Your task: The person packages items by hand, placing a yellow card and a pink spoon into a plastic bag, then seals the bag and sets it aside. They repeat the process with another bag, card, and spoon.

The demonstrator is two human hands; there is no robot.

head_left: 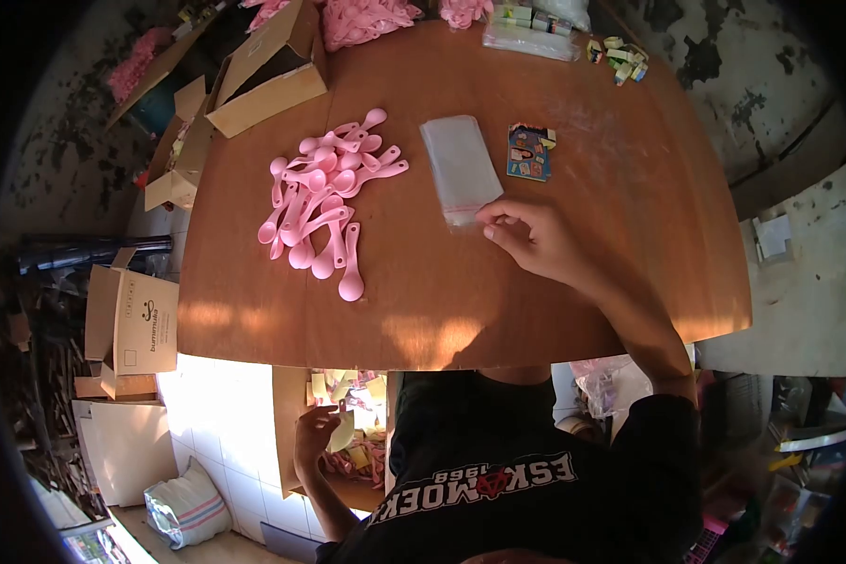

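Clock is set on the brown table point(442, 320), 12 at the far edge. Right hand point(531, 240) is near the centre, thumb and fingertips close together at the near end of the stack of clear bags point(462, 164) (can't tell if a bag is pinched). Stack lies flat, slightly tilted, its far end toward 12. Left hand point(318, 432) is off the table at 7 o'clock, fingers closed on a pale yellow-green item point(342, 430) (too small to name), above an open box point(291, 442) with pink and yellow pieces inside.

Pink spoons point(318, 180) lie in a loose overlapping heap at 9 o'clock, left of the bags and apart from them; one spoon sits lowest, bowl toward 6. Blue printed card point(528, 155) at 2 o'clock, a small yellowish piece on its upper right corner. Small boxes point(622, 61) grouped at 1 o'clock, clear plastic packs point(533, 39) nearer 12. Pink pile point(367, 23) at 11, open carton point(271, 80) at 10. Off the table: upright carton point(146, 320) at 8, white striped sack point(188, 508) at 7 (on the floor).
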